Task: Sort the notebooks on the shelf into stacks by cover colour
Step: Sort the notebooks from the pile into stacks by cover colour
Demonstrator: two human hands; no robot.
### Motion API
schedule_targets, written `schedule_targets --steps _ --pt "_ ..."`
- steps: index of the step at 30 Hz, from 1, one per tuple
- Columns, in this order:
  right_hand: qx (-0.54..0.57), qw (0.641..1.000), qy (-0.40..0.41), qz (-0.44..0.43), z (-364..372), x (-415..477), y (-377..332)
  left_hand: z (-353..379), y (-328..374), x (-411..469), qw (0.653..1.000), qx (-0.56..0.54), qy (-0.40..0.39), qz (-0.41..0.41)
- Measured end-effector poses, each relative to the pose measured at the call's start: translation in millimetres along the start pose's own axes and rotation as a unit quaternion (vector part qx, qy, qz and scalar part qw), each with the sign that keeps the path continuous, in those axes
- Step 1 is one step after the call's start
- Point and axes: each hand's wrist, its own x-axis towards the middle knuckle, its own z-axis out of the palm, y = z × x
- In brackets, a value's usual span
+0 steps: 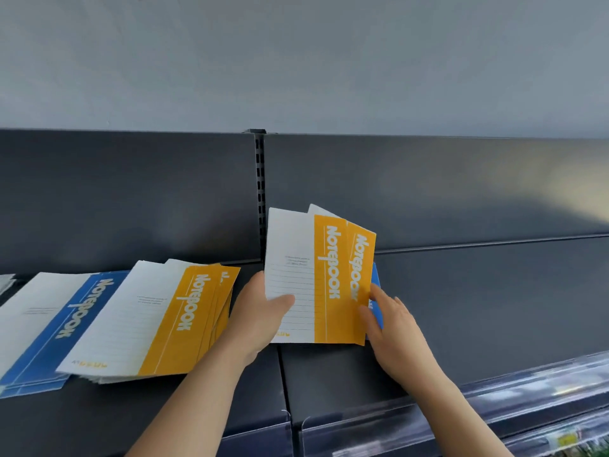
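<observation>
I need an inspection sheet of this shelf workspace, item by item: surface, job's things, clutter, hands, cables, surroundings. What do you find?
Surface: dark grey shelf, bare in front of the hands.
Job's things: blue stack lies at left; yellow stack, fanned, overlaps its right side; held notebooks are upright, two yellow in front, a blue notebook behind.
Clutter: pale grey thing at the far left edge, too cut off to name.
Hands: left hand grips the held notebooks at lower left, thumb on the front cover; right hand pinches at their right edge.
Cables: nothing seen.
Surroundings: dark back panel, grey wall above, clear price rail along the shelf front.
</observation>
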Motion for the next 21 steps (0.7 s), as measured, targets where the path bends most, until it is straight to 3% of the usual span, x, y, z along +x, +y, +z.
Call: schedule_targets --steps 6,14,21 --pt "0.159 0.985 0.058 -0.031 12.7 -6.5 -38.1 -39.8 4.5 -28.6 0.998 -0.062 0.026 0.005" --pt "0.179 0.976 0.007 -0.122 57.7 -21.1 -109.2 -123.7 -9.2 -72.5 0.997 0.018 0.069 -0.017" --pt "0.195 0.967 -0.029 -0.16 114.8 -44.8 -183.3 -215.5 -24.2 -121.6 0.989 0.025 0.148 -0.013"
